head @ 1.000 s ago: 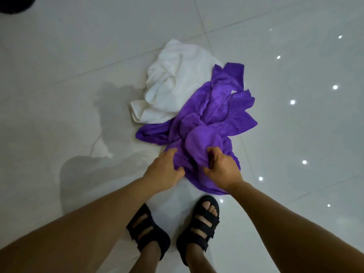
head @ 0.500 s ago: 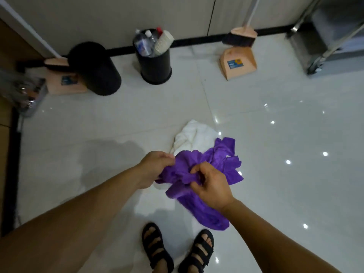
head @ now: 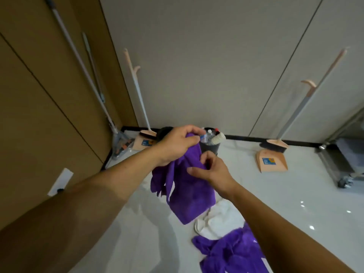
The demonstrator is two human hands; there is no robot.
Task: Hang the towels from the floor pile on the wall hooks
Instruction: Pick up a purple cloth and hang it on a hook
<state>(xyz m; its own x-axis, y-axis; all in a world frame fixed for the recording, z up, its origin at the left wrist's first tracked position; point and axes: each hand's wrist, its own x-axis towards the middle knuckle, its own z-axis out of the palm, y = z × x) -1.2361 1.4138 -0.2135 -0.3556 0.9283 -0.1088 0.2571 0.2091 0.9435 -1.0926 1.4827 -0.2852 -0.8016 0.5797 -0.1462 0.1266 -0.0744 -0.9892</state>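
Note:
A purple towel (head: 189,192) hangs in the air in front of me, lifted off the floor. My left hand (head: 176,144) is closed on its top edge. Just below and to the right, my right hand (head: 211,170) pinches the same towel. On the white floor beneath lie a crumpled white towel (head: 218,221) and a second purple towel (head: 232,253), touching each other. No wall hook shows clearly on the wall ahead.
Against the grey wall stand a black bin (head: 209,147) holding bottles, a broom with dustpan (head: 272,160) at the right and another dustpan (head: 142,143) at the left. A mop (head: 118,142) leans on the brown wall. A wheeled cart (head: 346,164) sits far right.
Both hands have raised the purple towel from floor level to chest height. The view has tilted up from the floor to the wall. A second purple towel stays on the pile.

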